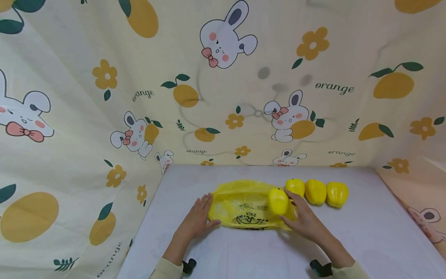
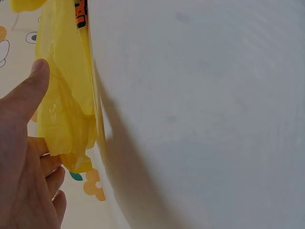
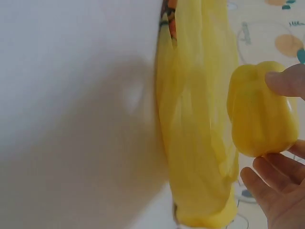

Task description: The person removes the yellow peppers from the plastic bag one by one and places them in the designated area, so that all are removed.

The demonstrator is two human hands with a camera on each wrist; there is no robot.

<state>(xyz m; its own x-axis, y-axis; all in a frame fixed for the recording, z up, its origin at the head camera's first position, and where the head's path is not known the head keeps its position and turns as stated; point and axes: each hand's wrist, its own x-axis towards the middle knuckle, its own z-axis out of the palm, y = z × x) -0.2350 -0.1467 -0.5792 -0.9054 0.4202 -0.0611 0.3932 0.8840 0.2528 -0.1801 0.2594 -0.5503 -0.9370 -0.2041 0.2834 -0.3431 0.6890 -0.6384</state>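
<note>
My right hand holds a yellow bell pepper between thumb and fingers, over the right part of a yellow plastic bag. The right wrist view shows the pepper with the thumb on one side and the fingertips under the other, beside the bag's edge. The bag lies wide and low, with black print including "KIDZ" on it. At its left end is my left hand, fingers straight along the edge and thumb spread apart. In the left wrist view the bag's corner overlaps some of the left fingers.
Three more yellow bell peppers stand in a row right of the bag: one close behind the held pepper, one in the middle and one at the right end. A printed cloth hangs behind and beside the white table.
</note>
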